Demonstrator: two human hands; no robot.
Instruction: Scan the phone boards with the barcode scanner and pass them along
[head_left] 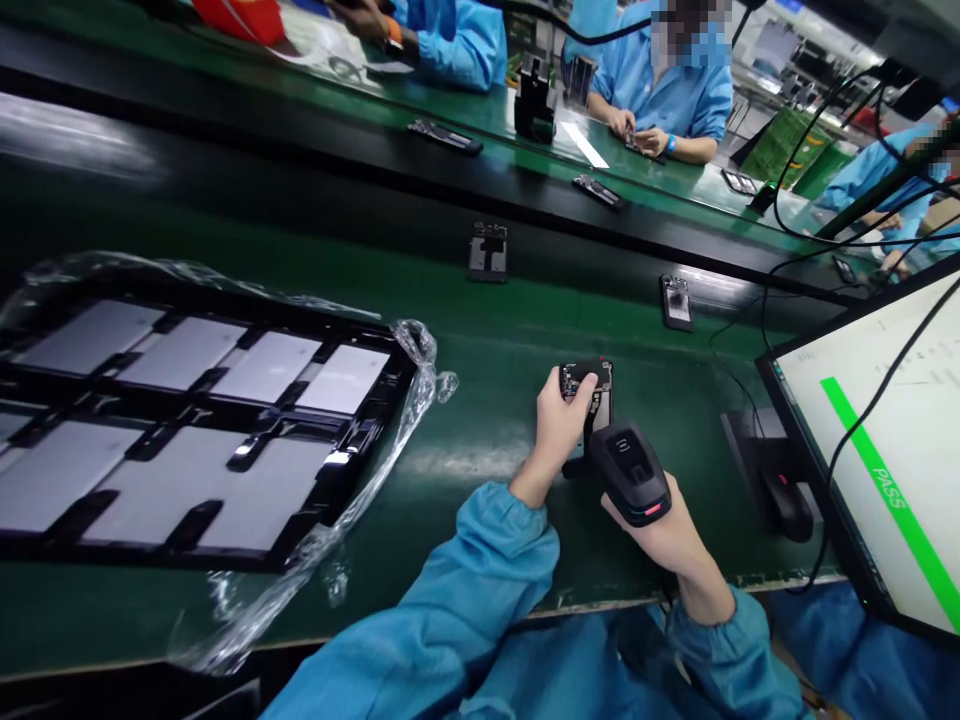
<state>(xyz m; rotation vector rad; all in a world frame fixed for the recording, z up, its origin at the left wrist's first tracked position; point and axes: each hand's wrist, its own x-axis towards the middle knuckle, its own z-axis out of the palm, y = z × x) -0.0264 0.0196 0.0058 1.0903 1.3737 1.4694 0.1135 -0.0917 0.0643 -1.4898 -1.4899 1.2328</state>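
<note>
My left hand (561,418) is closed round the left side of an opened phone (598,400), its thumb across the upper part where the circuit board shows. In my right hand (671,530) is a black handheld barcode scanner (628,468), gripped from below. The scanner's head covers the phone's lower right part, and a small red light glows at its rear. Most of my right fingers are hidden behind the scanner.
On the left lies a black tray (225,408) of flat grey rectangular pieces, edged with clear plastic wrap (375,480). Phone bodies (489,252) sit beyond my hands. At right are a mouse (786,500) and a monitor (885,430) showing PASS. Co-workers (652,90) sit across the bench.
</note>
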